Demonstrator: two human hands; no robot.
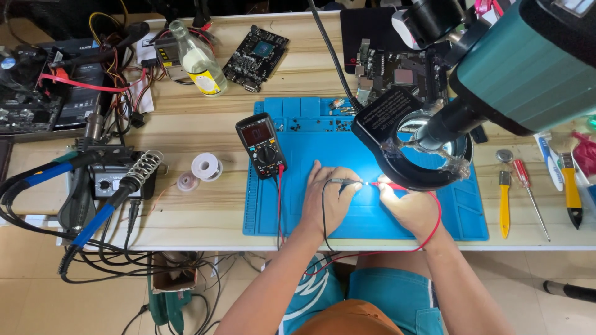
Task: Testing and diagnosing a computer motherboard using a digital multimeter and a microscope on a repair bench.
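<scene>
Blue rubbery mat point(323, 155) under hands pinching thin probes.

Multimeter point(262, 145) on mat point(310, 205), left of magnifier point(415, 149).

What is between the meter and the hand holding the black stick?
Just bare blue mat and the black lead, between the multimeter and the left hand, in the head view.

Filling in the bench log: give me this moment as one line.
left hand: holds black probe | right hand: holds red probe | tips meet on blue mat | multimeter left of hands
</scene>
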